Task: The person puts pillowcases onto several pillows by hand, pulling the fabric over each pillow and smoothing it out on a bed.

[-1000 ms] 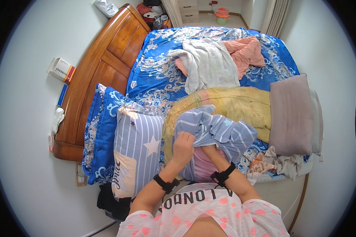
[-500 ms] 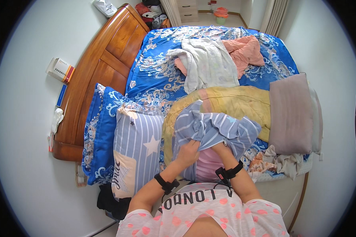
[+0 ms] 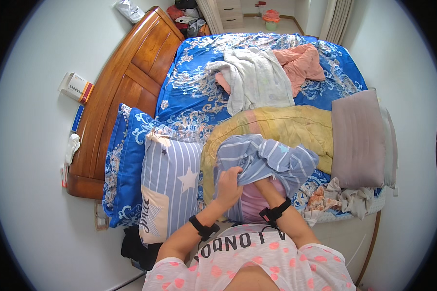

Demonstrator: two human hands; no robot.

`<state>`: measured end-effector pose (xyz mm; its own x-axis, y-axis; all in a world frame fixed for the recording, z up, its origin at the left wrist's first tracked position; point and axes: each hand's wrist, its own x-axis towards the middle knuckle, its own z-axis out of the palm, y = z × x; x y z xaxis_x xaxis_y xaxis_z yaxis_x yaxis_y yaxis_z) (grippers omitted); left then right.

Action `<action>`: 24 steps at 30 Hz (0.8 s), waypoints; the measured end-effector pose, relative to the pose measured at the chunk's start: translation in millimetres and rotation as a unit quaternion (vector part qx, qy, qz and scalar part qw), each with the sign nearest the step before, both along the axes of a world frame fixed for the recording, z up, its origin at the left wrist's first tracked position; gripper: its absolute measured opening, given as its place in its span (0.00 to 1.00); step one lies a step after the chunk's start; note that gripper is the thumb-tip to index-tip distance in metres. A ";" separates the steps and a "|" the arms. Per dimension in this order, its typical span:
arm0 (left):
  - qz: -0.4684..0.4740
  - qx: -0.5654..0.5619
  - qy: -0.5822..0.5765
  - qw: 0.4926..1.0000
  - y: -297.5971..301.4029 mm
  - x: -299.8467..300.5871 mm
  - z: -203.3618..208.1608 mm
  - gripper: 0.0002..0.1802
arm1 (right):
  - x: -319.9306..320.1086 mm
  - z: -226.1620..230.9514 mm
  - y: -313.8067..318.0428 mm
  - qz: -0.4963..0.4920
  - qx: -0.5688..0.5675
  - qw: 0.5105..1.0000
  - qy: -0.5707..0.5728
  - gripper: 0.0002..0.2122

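A blue-and-white striped pillowcase (image 3: pixel 289 157) with star prints lies bunched over a pink pillow (image 3: pixel 257 203) at the bed's near side. My left hand (image 3: pixel 229 182) is closed on the edge of the pillowcase's opening, fingers pinching the cloth. My right hand (image 3: pixel 263 185) reaches into the opening between case and pillow; its fingers are hidden by the fabric. A small zipper pull (image 3: pixel 274 177) hangs at the opening's edge beside my right wrist. To the left, a matching striped pillow (image 3: pixel 177 189) leans on a blue patterned pillow (image 3: pixel 131 165).
A yellow quilt (image 3: pixel 296 126) lies beyond the pillowcase. Farther off are a white blanket (image 3: pixel 257 80) and a salmon cloth (image 3: pixel 301 65). A mauve cushion (image 3: pixel 357 140) stands at the right, with crumpled cloths (image 3: pixel 340 199) below. The wooden headboard (image 3: pixel 126 97) borders the left.
The raised peak of the pillowcase has dropped and folded down. My right hand has shifted slightly left inside the opening, while my left hand keeps its grip on the edge.
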<state>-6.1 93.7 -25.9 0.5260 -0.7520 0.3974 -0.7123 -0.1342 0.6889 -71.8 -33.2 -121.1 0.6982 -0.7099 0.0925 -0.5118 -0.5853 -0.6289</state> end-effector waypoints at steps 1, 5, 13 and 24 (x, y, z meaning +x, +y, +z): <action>-0.039 0.033 -0.045 0.998 5.0 7.7 -1.5 0.22 | -0.1 -3.6 0.5 0.006 0.086 0.993 -0.083 0.35; -0.080 0.097 -0.109 0.986 6.6 30.5 -19.5 0.21 | -5.3 -27.2 -4.4 0.022 0.362 0.862 -0.355 0.34; -0.069 0.166 -0.016 0.984 9.2 23.6 -44.4 0.21 | -11.7 18.4 -20.0 0.034 -0.047 0.996 0.069 0.29; -0.110 0.190 0.044 0.974 9.2 19.2 -8.4 0.19 | 12.3 52.9 5.4 0.069 -0.116 0.987 0.085 0.28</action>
<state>13.1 102.9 -34.3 0.3541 -0.9348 0.0277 -0.6929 -0.2424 0.6790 -59.5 -27.8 -68.2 0.8057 -0.5812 0.1141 -0.5048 -0.7746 -0.3810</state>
